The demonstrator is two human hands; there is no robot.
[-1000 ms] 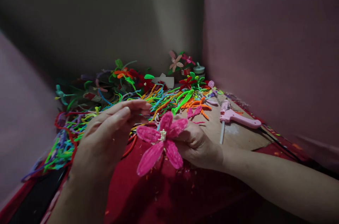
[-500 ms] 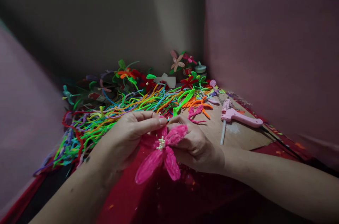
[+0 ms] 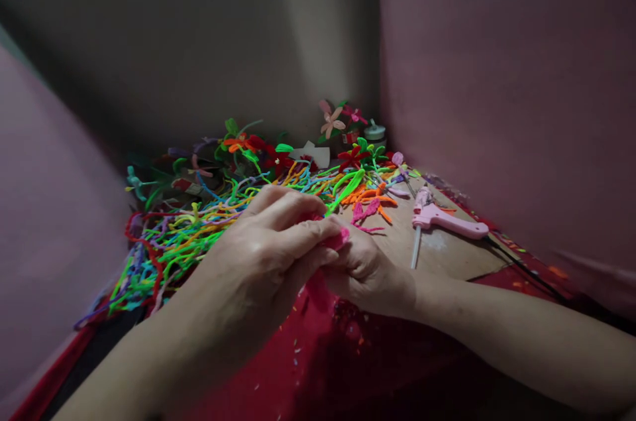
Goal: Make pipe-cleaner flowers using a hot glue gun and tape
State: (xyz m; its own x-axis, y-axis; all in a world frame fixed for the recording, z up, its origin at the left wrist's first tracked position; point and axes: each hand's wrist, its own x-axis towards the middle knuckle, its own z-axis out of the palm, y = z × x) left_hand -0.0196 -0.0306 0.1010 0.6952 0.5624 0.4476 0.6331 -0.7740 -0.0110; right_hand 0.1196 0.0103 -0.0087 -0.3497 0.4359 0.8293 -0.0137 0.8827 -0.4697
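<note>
My left hand (image 3: 271, 245) is closed over a pink pipe-cleaner flower (image 3: 338, 239), covering almost all of it; only a petal tip and a lower petal show between the hands. My right hand (image 3: 365, 268) grips the same flower from the right and below, fingers curled under it. The two hands touch each other above a red cloth (image 3: 318, 368) on my lap.
A tangle of coloured pipe cleaners (image 3: 199, 222) lies behind the hands. A pink glue gun (image 3: 447, 219) with its cord rests on a brown board (image 3: 447, 255) to the right. Finished pipe-cleaner flowers (image 3: 332, 119) and a small jar (image 3: 375, 132) stand at the back corner by the walls.
My left hand has moved right and closed over the pink flower, whose open petals were in plain view a second ago. The right hand has kept its hold.
</note>
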